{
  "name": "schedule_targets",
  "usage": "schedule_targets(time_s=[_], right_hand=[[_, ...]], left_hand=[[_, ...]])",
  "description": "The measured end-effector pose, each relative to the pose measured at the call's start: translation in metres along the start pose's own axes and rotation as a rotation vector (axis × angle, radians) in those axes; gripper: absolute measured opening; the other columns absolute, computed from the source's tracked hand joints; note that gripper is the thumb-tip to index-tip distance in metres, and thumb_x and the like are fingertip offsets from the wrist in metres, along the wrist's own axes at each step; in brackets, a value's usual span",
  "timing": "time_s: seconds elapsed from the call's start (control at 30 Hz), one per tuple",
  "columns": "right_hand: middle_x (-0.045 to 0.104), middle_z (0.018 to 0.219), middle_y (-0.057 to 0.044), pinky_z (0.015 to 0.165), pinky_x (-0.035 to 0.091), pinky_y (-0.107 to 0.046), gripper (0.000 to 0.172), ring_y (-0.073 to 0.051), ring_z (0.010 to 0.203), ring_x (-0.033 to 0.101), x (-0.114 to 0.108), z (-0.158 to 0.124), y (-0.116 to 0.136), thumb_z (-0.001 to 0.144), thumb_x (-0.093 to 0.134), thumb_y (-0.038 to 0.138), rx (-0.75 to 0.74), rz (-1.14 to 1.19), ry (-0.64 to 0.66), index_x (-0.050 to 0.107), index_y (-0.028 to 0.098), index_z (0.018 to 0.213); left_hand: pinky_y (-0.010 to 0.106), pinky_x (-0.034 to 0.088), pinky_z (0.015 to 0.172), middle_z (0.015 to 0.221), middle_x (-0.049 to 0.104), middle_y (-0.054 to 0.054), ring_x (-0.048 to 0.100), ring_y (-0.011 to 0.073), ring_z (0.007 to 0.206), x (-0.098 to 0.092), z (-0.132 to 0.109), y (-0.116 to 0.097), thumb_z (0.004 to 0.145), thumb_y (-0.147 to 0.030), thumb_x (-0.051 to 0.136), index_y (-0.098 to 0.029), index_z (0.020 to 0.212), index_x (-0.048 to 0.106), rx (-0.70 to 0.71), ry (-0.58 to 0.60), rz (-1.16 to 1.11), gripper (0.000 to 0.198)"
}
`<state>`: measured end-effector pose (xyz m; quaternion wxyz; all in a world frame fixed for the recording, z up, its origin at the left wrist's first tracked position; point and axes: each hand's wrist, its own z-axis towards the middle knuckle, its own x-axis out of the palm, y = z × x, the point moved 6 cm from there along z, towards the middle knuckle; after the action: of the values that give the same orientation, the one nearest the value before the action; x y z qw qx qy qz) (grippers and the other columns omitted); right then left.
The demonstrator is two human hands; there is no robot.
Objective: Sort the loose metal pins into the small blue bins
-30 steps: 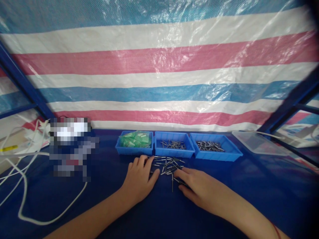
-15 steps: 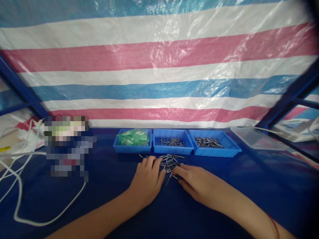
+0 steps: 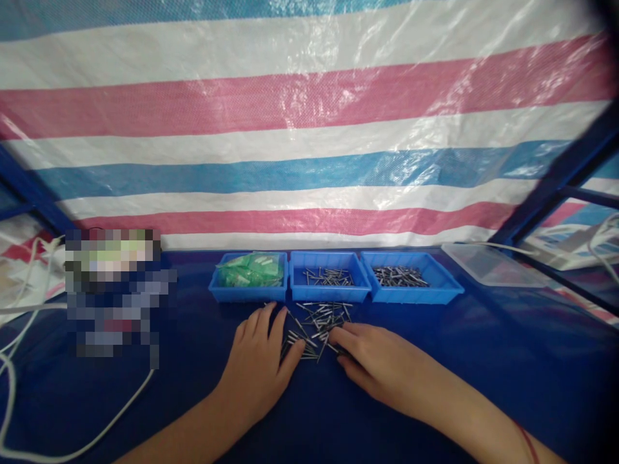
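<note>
A loose pile of thin metal pins that look like pop rivets (image 3: 325, 316) lies on the blue table in front of the bins. My left hand (image 3: 258, 357) rests at the pile's left side, fingers spread and thumb apart, with several rivets lying beneath and between thumb and forefinger. On the pile's right edge, my right hand (image 3: 370, 354) has its fingers curled in, pinching at rivets there; its fingertips are partly hidden. More rivets sit in the middle blue bin (image 3: 331, 296) and the right blue bin (image 3: 420, 296).
The left blue bin (image 3: 249, 295) holds a green plastic bag (image 3: 251, 269). A clear plastic lid (image 3: 493, 265) lies at the back right. White cables (image 3: 111, 422) run along the left, near a blurred patch. Striped sheeting (image 3: 290, 148) hangs behind.
My left hand has moved left and its fingers have spread, with rivets now showing beside its thumb. My right hand stays at the pile. The view has shifted slightly.
</note>
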<state>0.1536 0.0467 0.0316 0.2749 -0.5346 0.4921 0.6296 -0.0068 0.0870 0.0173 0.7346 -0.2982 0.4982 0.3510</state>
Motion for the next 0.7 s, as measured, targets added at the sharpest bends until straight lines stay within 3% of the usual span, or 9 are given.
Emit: schedule_targets(time_s=[0.37,0.7], right_hand=[[0.064,0.093,-0.005,0.072,0.045,-0.034,0.013,-0.021,0.084,0.063,0.002,0.001,0.001,0.089,0.044,0.015,-0.027,0.001,-0.004,0.053,0.020,0.097],[0.063,0.102,-0.009,0.081,0.047,-0.034,0.019,-0.021,0.091,0.062,0.005,0.005,-0.001,0.087,0.043,0.010,-0.068,0.004,-0.058,0.055,0.017,0.100]], left_hand=[[0.046,0.045,0.100,0.133,0.052,0.013,0.048,0.0272,0.121,0.001,-0.005,-0.013,0.096,-0.034,0.038,-0.014,0.133,0.047,0.182,0.080,-0.070,0.043],[0.049,0.037,0.109,0.139,0.043,0.017,0.035,0.0291,0.134,0.017,0.015,-0.057,0.097,-0.031,0.034,-0.009,0.138,0.036,0.245,0.020,-0.193,0.047]])
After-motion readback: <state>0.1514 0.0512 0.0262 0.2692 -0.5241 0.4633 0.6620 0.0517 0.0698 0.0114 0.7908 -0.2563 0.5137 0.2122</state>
